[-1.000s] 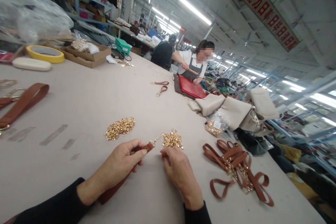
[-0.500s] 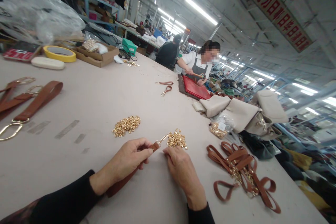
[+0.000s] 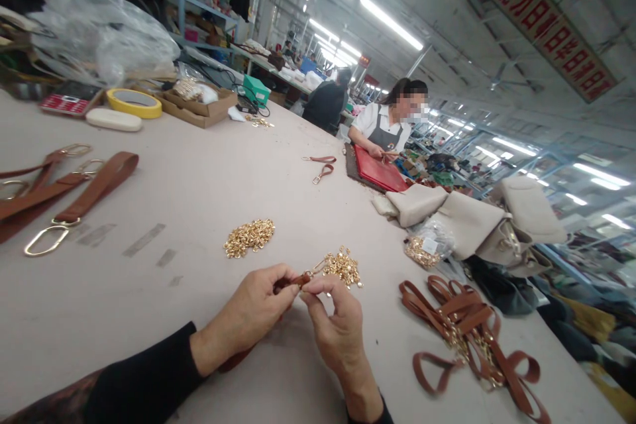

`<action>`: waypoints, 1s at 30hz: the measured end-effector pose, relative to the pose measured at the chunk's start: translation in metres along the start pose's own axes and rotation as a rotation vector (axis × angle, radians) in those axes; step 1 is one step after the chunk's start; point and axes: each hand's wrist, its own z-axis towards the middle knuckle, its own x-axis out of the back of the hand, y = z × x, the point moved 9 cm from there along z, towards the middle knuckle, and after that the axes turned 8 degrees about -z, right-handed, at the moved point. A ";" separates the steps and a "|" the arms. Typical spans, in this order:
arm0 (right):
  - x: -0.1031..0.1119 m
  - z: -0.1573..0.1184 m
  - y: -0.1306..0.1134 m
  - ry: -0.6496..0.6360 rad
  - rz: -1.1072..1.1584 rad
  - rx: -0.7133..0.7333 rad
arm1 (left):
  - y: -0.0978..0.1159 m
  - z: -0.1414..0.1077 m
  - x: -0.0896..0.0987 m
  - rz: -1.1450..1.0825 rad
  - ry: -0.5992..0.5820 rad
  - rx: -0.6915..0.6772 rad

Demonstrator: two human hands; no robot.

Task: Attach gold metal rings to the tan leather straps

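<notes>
White tube-shaped ceiling lights (image 3: 391,22) are seen from the head camera over a crowded workshop, with a pale, smooth worktop (image 3: 199,179) spread below. Places are given from the right-hand heap of small, shiny gold metal pieces (image 3: 342,266). Just to its near left, a flat, brown leather-like strap (image 3: 302,279) is held in the left hand (image 3: 263,298). Its thin gold metal clasp (image 3: 319,265) is pointed at the heap, and its tail is let out beneath the wrist, apparently so that only the end is presented to the right hand (image 3: 340,324). The left grip is closed on the strap, thumb laid over curled forefinger. In the right grip, thumb and forefinger are almost together at the strap's end; whether a small piece is pinched cannot be told. The left forearm is slanted in from the left; the right is raised steeply, its wrist bent inward. A second heap of small gold pieces (image 3: 249,238) is placed left of the first, probably to prevent mixing. Right of the first heap, brown looped straps with gold fittings (image 3: 460,300) are tangled together.
</notes>
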 end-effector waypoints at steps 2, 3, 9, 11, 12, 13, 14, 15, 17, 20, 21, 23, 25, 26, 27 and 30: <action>-0.001 0.000 -0.002 0.019 -0.030 0.014 | 0.000 -0.001 -0.001 -0.026 -0.002 -0.004; 0.000 0.000 -0.002 0.027 -0.040 0.017 | 0.000 -0.001 -0.002 -0.045 -0.007 -0.006; 0.004 0.001 -0.007 0.025 -0.082 0.058 | 0.002 -0.003 -0.005 -0.083 -0.008 -0.031; 0.004 0.001 -0.008 0.039 -0.094 0.057 | 0.001 -0.003 -0.005 -0.077 -0.010 -0.044; 0.005 0.000 -0.008 0.051 -0.100 0.054 | 0.001 -0.003 -0.005 -0.069 -0.011 -0.055; 0.005 0.000 -0.007 0.064 -0.103 0.046 | 0.002 -0.003 -0.005 -0.056 -0.012 -0.069; 0.005 0.000 -0.006 0.079 -0.095 0.026 | 0.002 -0.003 -0.005 -0.042 -0.013 -0.082; 0.005 -0.001 -0.003 0.094 -0.077 -0.006 | 0.003 -0.004 -0.004 -0.029 -0.015 -0.093; 0.003 -0.002 0.005 0.110 -0.005 -0.107 | 0.007 -0.004 -0.003 -0.016 -0.016 -0.115; -0.001 -0.005 0.019 0.116 0.174 -0.279 | 0.014 -0.004 -0.003 -0.044 -0.048 -0.141; -0.003 -0.006 0.022 0.121 0.247 -0.325 | 0.015 -0.004 -0.003 -0.060 -0.065 -0.141; -0.009 -0.008 0.028 0.122 0.391 -0.395 | 0.013 -0.003 -0.005 -0.112 -0.088 -0.110; -0.016 -0.010 0.034 0.122 0.506 -0.438 | 0.001 -0.001 -0.007 -0.211 -0.086 -0.034; -0.019 -0.010 0.038 0.136 0.555 -0.450 | -0.007 0.000 -0.007 -0.274 -0.078 0.011; -0.021 -0.011 0.042 0.162 0.602 -0.454 | -0.016 0.002 -0.010 -0.333 -0.082 0.061; -0.024 -0.009 0.054 0.243 0.643 -0.435 | -0.037 0.013 -0.013 -0.372 -0.092 0.100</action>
